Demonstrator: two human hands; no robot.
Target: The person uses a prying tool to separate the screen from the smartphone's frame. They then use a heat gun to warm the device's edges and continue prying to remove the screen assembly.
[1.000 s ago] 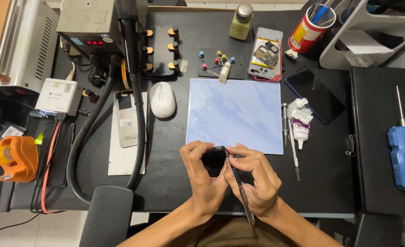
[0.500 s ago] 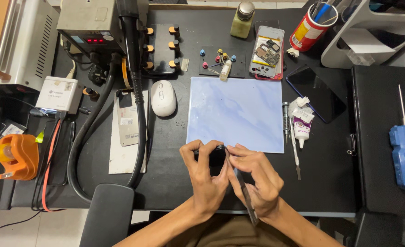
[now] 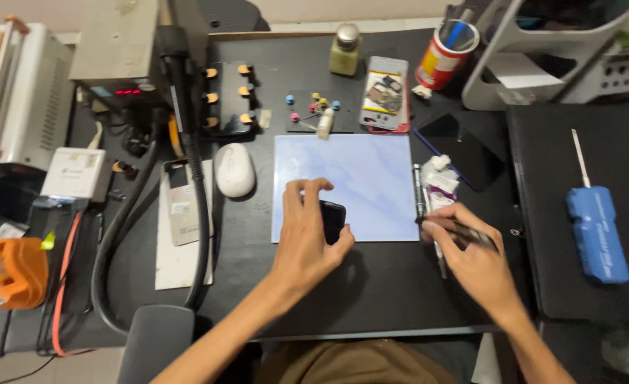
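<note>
— Black desk top [image 3: 371, 299] is seen filling most of the frame, with a pale blue work mat [image 3: 371, 171] laid at its centre. What is held there?

— A small dark phone [image 3: 332, 219] is gripped on the mat's lower left corner by the left hand [image 3: 307, 235], fingers curled over its top edge and thumb pressed against its lower side.

— And on the right of the frame?

— A thin dark tool [image 3: 464, 231] is pinched between the fingers of the right hand [image 3: 471, 256], just off the mat's lower right edge, beside a slim pen-like tool [image 3: 419, 199] and a white tube [image 3: 439, 195].

— What else is laid out?

— A white mouse [image 3: 234, 169] is placed left of the mat, a red cup [image 3: 439, 60] at the upper right, a blue screwdriver [image 3: 597, 231] at the far right, and an orange tape dispenser [image 3: 12, 274] at the lower left.
</note>
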